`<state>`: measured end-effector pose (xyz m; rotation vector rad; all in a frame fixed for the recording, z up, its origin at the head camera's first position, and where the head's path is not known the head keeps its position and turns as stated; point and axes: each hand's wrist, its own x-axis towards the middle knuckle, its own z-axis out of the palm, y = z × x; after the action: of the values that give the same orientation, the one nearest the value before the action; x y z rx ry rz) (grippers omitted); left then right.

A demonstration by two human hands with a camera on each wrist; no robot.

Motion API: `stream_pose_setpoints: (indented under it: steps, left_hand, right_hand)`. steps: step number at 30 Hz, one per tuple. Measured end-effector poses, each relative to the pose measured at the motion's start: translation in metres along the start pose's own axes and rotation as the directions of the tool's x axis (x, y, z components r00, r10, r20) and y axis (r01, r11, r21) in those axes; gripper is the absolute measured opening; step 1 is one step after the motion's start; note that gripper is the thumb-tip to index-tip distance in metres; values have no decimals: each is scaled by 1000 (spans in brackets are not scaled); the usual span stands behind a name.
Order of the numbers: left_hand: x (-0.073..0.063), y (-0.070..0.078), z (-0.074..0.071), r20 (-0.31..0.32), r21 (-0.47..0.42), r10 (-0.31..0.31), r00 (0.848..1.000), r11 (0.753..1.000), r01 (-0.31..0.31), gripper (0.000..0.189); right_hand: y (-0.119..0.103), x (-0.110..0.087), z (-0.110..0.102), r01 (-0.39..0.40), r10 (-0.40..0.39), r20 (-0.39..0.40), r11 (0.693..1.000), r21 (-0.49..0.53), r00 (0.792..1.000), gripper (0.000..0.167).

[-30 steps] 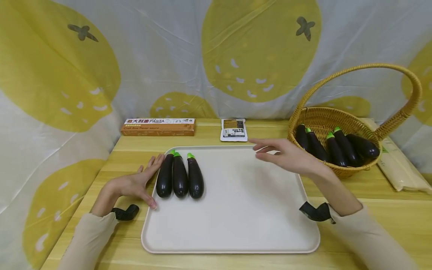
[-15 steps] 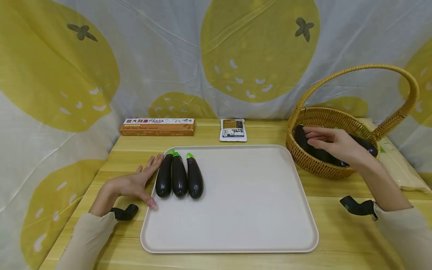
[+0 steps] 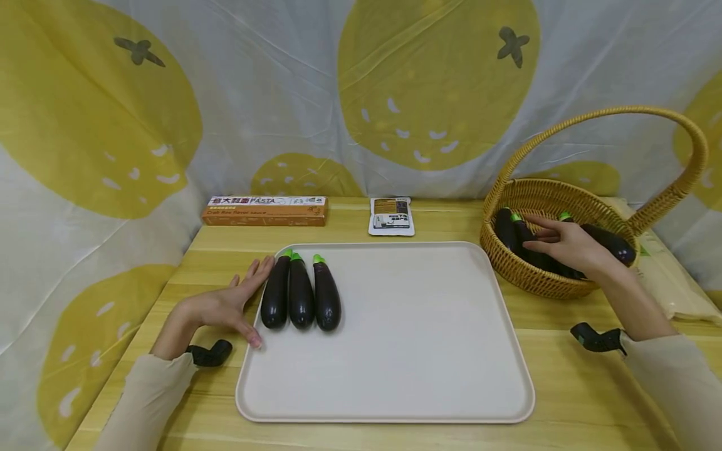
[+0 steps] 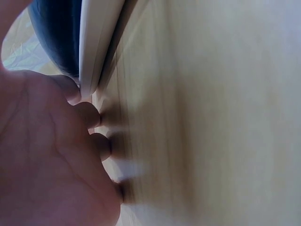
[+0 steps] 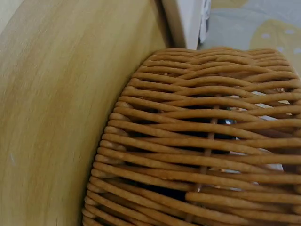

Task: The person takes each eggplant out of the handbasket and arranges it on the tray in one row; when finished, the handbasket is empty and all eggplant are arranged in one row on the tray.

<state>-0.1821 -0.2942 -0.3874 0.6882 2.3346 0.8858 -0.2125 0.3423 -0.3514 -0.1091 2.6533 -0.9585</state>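
My left hand (image 3: 225,307) lies with spread fingers at the left edge of the white tray (image 3: 417,363), its thumb over the rim. In the left wrist view the fingertips of that hand (image 4: 42,150) meet the tray's side and the table. Three dark eggplants with green stems, a left one (image 3: 274,294), a middle one (image 3: 301,294) and a right one (image 3: 327,297), lie side by side on the tray. My right hand (image 3: 570,244) reaches into the wicker basket (image 3: 541,282), over several more eggplants (image 3: 609,243). Whether it grips one is hidden.
Behind the tray stand a pasta box (image 3: 265,212) and a small white packet (image 3: 392,217). The basket's tall handle (image 3: 609,111) arches over the right arm's side. A flat plastic-wrapped pack (image 3: 674,282) lies right of the basket. Patterned cloth (image 3: 440,81) hangs behind.
My right hand has gone from above the tray's right back corner into the basket, shifting only slightly in the last half second. The left hand and the tray's eggplants have stayed put.
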Motion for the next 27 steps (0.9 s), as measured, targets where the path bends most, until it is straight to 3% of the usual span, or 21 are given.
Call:
stream_pose_setpoints:
  steps: [19, 27]
  left_hand:
    - [0, 1, 1, -1, -2, -1, 1000, 1000, 1, 155]
    - [0, 1, 0, 3, -3, -10, 1000, 1000, 10, 155]
  right_hand:
    - [1, 6, 12, 21, -32, -58, 984, -178, 998, 69]
    - [2, 8, 12, 17, -29, -61, 982, -190, 998, 69]
